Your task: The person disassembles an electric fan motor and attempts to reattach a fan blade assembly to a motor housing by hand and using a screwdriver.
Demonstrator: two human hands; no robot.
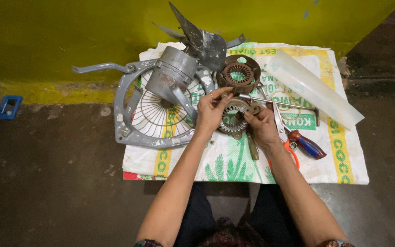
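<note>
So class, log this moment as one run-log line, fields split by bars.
left hand on slotted metal ring | right hand holds ring's other side | grey fan frame left | scissors right | all on woven sack

You had even, moderately bright light from above; the floor [46, 174] at lower left stayed dim. Shadows were soft, focus sharp at centre, with wide-angle bending toward the edges.
</note>
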